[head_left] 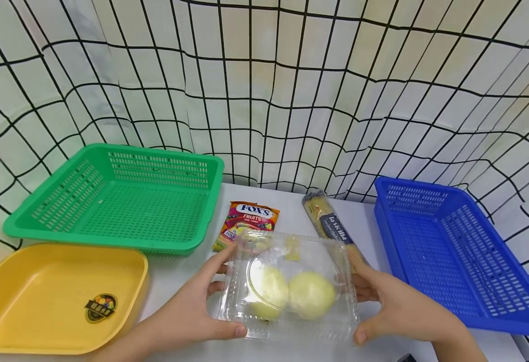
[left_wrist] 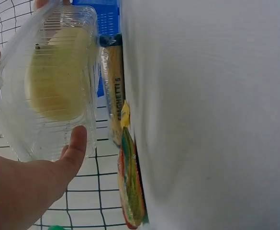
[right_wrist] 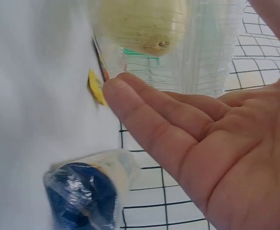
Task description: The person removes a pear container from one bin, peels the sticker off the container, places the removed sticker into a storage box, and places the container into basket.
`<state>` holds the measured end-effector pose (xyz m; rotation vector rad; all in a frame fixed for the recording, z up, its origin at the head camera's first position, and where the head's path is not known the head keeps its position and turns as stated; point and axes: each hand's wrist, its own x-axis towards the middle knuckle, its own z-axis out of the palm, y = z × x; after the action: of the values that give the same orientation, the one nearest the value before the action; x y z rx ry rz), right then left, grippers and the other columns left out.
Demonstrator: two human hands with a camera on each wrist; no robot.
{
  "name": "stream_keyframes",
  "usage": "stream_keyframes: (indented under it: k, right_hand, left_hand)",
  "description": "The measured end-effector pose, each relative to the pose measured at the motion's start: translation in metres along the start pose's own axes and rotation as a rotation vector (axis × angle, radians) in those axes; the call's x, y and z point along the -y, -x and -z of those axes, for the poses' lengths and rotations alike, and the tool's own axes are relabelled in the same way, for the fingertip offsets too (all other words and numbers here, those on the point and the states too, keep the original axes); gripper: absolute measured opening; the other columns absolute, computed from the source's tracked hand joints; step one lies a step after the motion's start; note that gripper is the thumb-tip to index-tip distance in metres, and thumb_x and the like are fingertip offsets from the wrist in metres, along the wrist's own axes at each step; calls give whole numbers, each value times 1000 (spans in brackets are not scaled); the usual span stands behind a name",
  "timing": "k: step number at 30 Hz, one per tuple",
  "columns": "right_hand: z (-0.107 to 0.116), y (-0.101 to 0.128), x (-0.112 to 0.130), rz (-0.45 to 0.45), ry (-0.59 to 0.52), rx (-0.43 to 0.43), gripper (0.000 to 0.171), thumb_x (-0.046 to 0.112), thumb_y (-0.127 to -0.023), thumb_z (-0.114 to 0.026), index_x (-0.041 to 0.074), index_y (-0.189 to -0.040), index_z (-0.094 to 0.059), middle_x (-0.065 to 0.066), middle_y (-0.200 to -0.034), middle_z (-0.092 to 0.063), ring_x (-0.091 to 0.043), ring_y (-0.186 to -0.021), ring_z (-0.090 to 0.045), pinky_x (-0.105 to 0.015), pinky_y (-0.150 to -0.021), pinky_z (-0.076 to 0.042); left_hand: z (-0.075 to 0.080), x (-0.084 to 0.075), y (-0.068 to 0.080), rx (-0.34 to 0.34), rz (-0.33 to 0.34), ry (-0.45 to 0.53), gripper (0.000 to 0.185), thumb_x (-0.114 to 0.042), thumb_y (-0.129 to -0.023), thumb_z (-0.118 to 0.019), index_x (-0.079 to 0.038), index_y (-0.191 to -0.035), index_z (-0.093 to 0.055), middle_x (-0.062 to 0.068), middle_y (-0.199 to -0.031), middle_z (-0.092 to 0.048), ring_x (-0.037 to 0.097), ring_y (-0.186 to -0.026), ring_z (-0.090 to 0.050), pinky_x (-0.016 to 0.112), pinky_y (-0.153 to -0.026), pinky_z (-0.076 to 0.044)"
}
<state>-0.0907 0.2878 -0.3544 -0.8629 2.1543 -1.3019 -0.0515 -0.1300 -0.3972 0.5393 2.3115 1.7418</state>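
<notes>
A clear plastic clamshell box [head_left: 291,329] with two pale yellow-green fruits [head_left: 312,295] inside is held between both hands, above the white table. My left hand [head_left: 192,306] grips its left side, thumb at the near corner and fingers farther back. On the other side my right hand [head_left: 391,301] holds the box, its thumb at the near right corner. In the right wrist view several extended fingers [right_wrist: 149,124] lie along the box below a fruit [right_wrist: 144,24]. Behind the box are a Fox's candy bag [head_left: 251,216] and a spaghetti packet [head_left: 332,221], each partly covered by it.
A green basket [head_left: 156,246] stands at back left, with a yellow tray [head_left: 56,301] in front of it. The blue basket [head_left: 427,251] is at the right. A small yellow packet [right_wrist: 96,87] lies on the table. Black netting [head_left: 273,105] hangs behind.
</notes>
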Motion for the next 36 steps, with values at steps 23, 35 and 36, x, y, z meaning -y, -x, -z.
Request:
stream_keyframes:
  k: [23, 35, 36]
  right_hand:
    - [2, -58, 61, 115, -89, -171, 114, 46, -92, -89, 23, -177, -16, -17, -158, -58, -31, -135, -66, -39, -102, -59]
    - [-9, -126, 88, 167, -142, -189, 123, 55, -84, -90, 21, -176, -15, -12, -159, -58, -29, -140, -62, -39, -109, -55]
    - [-11, -130, 90, 150, -148, -196, 125, 57, -83, -90, 22, -176, -16, -10, -159, -58, -28, -138, -64, -39, -108, -56]
  left_hand:
    - [72, -59, 5, -195, -226, 10, 102, 7, -84, -89, -20, -170, -40, 7, -169, -42, 26, -139, -47, 18, -113, -44]
    - [128, -49, 5, -263, -350, 205, 88, 28, -86, -68, -3, -165, -45, 15, -164, -49, 24, -134, -61, 26, -97, -60]
    - [132, -49, 6, -264, -352, 205, 86, 28, -88, -67, -3, -165, -45, 15, -163, -50, 23, -134, -61, 27, -95, -60]
